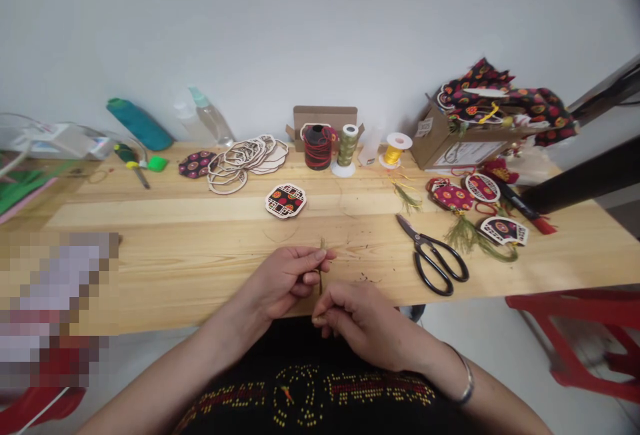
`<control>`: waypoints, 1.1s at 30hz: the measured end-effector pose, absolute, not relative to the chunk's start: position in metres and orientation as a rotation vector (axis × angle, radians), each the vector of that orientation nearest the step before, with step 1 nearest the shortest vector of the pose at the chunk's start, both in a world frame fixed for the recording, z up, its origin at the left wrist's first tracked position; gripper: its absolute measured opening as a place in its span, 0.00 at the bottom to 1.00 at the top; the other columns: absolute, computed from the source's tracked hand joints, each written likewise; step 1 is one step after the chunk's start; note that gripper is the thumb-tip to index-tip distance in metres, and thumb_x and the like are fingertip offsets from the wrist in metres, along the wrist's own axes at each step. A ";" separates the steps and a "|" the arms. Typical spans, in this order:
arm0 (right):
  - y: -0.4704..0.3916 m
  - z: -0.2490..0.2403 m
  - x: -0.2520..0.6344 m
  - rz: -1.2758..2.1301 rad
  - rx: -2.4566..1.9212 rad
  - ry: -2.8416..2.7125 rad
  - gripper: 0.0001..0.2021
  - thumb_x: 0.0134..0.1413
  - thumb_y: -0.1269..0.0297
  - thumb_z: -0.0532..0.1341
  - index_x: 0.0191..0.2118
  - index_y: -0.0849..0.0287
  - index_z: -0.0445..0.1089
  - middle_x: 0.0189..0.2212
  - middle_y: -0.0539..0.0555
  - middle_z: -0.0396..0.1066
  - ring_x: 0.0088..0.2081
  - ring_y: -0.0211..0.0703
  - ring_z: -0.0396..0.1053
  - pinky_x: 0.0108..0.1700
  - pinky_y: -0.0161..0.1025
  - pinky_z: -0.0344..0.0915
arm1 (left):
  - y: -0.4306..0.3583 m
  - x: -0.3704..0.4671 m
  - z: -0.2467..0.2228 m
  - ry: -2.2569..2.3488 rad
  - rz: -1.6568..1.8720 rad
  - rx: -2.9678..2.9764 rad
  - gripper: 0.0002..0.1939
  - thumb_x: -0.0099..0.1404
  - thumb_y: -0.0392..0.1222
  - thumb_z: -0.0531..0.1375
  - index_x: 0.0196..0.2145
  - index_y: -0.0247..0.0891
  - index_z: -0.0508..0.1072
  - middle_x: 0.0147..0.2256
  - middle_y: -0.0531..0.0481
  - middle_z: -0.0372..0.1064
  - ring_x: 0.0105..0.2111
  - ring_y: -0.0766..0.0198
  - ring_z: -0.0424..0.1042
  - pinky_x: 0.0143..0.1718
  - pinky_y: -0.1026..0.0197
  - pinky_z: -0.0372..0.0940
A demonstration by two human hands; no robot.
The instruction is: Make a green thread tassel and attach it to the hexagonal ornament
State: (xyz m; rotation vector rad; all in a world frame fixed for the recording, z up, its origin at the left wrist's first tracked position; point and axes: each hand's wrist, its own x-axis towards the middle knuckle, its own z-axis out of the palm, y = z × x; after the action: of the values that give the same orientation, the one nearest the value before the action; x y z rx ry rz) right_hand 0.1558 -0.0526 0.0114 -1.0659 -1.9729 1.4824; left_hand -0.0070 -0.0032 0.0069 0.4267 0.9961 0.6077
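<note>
Greenish thread [323,244], lower middle of frame: my left grip [290,276] and right grip [356,313] pinch it tight (I'd pull gently).

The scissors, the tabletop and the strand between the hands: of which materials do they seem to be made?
Scissors: dark metal blades with a dull look; smooth, glossy black handles, perhaps coated metal.
Tabletop: pale wood, by its visible grain, seemingly smooth.
Strand: probably olive-brown thread or cord, being thin; fibre unclear.
</note>
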 end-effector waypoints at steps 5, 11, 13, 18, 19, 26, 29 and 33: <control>-0.053 0.010 0.156 1.514 -1.079 -2.007 0.06 0.57 0.71 0.54 0.33 0.59 0.68 0.24 0.48 0.71 0.26 0.33 0.69 0.32 0.31 0.63 | -0.003 -0.007 0.006 0.989 0.614 0.471 0.13 0.45 0.39 0.71 0.29 0.29 0.78 0.21 0.55 0.62 0.16 0.80 0.51 0.14 0.72 0.34; -0.050 0.008 0.154 1.478 -1.067 -2.056 0.06 0.56 0.72 0.55 0.34 0.60 0.70 0.24 0.48 0.72 0.26 0.33 0.68 0.32 0.32 0.63 | -0.006 -0.007 0.004 1.003 0.636 0.546 0.12 0.48 0.41 0.68 0.27 0.29 0.76 0.18 0.56 0.61 0.15 0.79 0.52 0.15 0.71 0.37; -0.050 0.008 0.154 1.451 -1.071 -2.081 0.07 0.57 0.72 0.56 0.34 0.60 0.71 0.25 0.49 0.73 0.27 0.34 0.68 0.32 0.33 0.63 | -0.006 -0.008 0.004 1.020 0.651 0.582 0.11 0.49 0.42 0.67 0.27 0.30 0.76 0.18 0.56 0.61 0.15 0.78 0.52 0.15 0.70 0.36; -0.052 0.017 0.165 1.548 -0.777 -2.000 0.10 0.53 0.66 0.63 0.42 0.60 0.75 0.33 0.53 0.76 0.30 0.36 0.69 0.35 0.35 0.65 | -0.005 -0.011 0.003 1.054 0.741 0.641 0.11 0.51 0.44 0.66 0.28 0.31 0.76 0.16 0.57 0.60 0.14 0.78 0.50 0.16 0.69 0.36; -0.052 0.019 0.170 1.597 -0.672 -1.914 0.13 0.52 0.64 0.65 0.44 0.58 0.74 0.37 0.54 0.76 0.28 0.34 0.68 0.33 0.34 0.65 | -0.004 -0.011 0.004 1.058 0.753 0.648 0.12 0.51 0.44 0.66 0.28 0.31 0.76 0.16 0.57 0.59 0.14 0.78 0.49 0.16 0.69 0.37; -0.024 0.013 0.183 1.148 -1.152 -1.378 0.07 0.52 0.65 0.62 0.39 0.55 0.75 0.34 0.53 0.74 0.35 0.39 0.68 0.35 0.38 0.65 | -0.010 -0.008 0.009 1.028 0.711 0.750 0.11 0.53 0.45 0.65 0.27 0.32 0.76 0.16 0.58 0.57 0.16 0.77 0.49 0.18 0.68 0.39; -0.012 0.002 0.179 1.225 -1.186 -1.488 0.20 0.44 0.65 0.68 0.46 0.58 0.73 0.44 0.57 0.72 0.42 0.43 0.68 0.41 0.42 0.65 | -0.014 -0.005 0.011 1.019 0.641 0.832 0.11 0.55 0.44 0.63 0.22 0.33 0.73 0.17 0.57 0.58 0.16 0.76 0.49 0.19 0.68 0.40; -0.008 -0.003 0.173 1.590 -1.054 -1.466 0.21 0.42 0.63 0.69 0.46 0.58 0.73 0.37 0.54 0.74 0.39 0.40 0.69 0.44 0.43 0.65 | -0.018 -0.004 0.012 1.017 0.590 0.938 0.14 0.57 0.46 0.60 0.19 0.35 0.69 0.17 0.58 0.56 0.17 0.75 0.48 0.19 0.67 0.40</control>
State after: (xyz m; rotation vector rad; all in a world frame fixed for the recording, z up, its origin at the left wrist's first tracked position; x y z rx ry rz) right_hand 0.1728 -0.0076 -0.0034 -1.0538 -1.4657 1.5898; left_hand -0.0045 -0.0177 0.0117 0.9375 1.0174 0.5898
